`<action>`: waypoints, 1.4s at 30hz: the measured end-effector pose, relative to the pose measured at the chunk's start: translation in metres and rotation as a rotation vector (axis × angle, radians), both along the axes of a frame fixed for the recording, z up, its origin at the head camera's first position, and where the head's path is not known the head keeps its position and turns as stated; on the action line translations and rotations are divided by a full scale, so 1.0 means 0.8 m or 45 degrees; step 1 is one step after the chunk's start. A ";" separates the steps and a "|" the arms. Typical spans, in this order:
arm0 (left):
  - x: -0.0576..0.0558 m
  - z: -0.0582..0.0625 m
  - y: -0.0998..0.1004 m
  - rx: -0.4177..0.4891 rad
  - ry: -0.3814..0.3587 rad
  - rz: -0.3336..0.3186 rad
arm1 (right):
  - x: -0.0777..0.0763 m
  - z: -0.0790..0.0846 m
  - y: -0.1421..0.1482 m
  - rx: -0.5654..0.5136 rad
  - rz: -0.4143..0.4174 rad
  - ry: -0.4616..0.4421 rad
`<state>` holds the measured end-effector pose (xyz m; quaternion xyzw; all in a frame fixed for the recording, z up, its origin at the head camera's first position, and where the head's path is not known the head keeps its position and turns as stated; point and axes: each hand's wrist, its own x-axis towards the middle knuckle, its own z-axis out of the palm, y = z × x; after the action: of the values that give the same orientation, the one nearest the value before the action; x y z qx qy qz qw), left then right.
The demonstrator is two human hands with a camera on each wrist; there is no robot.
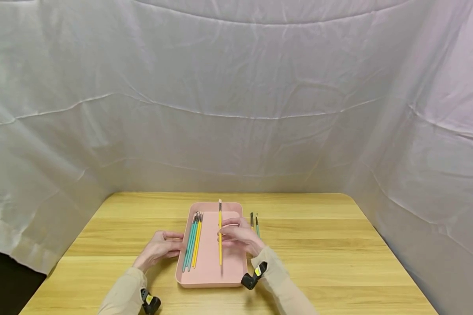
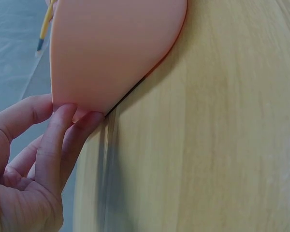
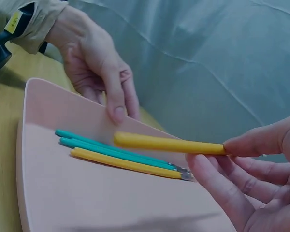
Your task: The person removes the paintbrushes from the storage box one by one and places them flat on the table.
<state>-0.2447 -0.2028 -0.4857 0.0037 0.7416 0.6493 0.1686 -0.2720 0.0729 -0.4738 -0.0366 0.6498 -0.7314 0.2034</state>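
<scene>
My right hand [image 1: 242, 235] pinches a yellow-handled paintbrush [image 1: 220, 253] between thumb and fingers. That brush is held over the middle of a pink tray [image 1: 209, 283], bristles pointing to the far side. Along the tray's left side lie teal paintbrushes [image 1: 188, 248] and yellow paintbrushes [image 1: 197, 243], side by side with bristles at the far end. At the tray's left wall is my left hand [image 1: 159, 248]. Its thumb comes over the rim in the right wrist view, while other fingers press the wall's outer face [image 2: 96, 63] in the left wrist view.
Right of the tray, partly hidden by my right hand and forearm, a yellow paintbrush [image 1: 252, 220] and a teal paintbrush [image 1: 257, 224] lie on the wooden table [image 1: 319, 253]. Grey cloth [image 1: 236, 144] hangs behind the table and along both sides.
</scene>
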 end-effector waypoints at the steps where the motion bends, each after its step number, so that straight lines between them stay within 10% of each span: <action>1: 0.000 0.000 0.000 0.001 -0.002 0.002 | 0.001 0.000 0.005 -0.006 -0.010 0.013; 42: 0.000 -0.001 0.001 -0.009 0.003 -0.002 | 0.024 -0.030 0.129 0.016 -0.266 0.069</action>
<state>-0.2451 -0.2023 -0.4868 0.0046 0.7440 0.6467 0.1682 -0.2527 0.1765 -0.4975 0.0129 0.6598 -0.7434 0.1085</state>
